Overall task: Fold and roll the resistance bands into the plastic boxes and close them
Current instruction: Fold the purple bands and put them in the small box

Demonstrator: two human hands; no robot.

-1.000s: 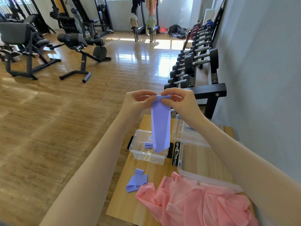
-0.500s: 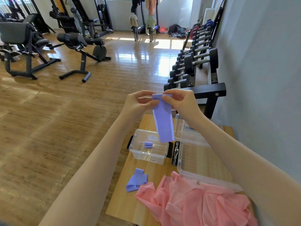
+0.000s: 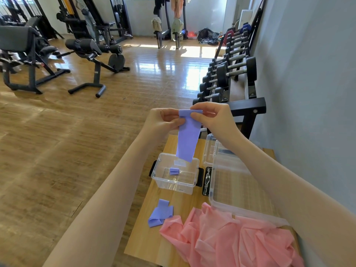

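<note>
Above the small clear box [image 3: 174, 175], both hands' fingers [image 3: 198, 118] pinch the purple band [image 3: 187, 139] top; rolling it tight and even should help it fit.

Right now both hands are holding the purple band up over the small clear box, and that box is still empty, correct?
Not quite. The head view shows a small rolled purple piece already inside the small clear box. Both hands, left and right, do hold the purple band over it.
</note>
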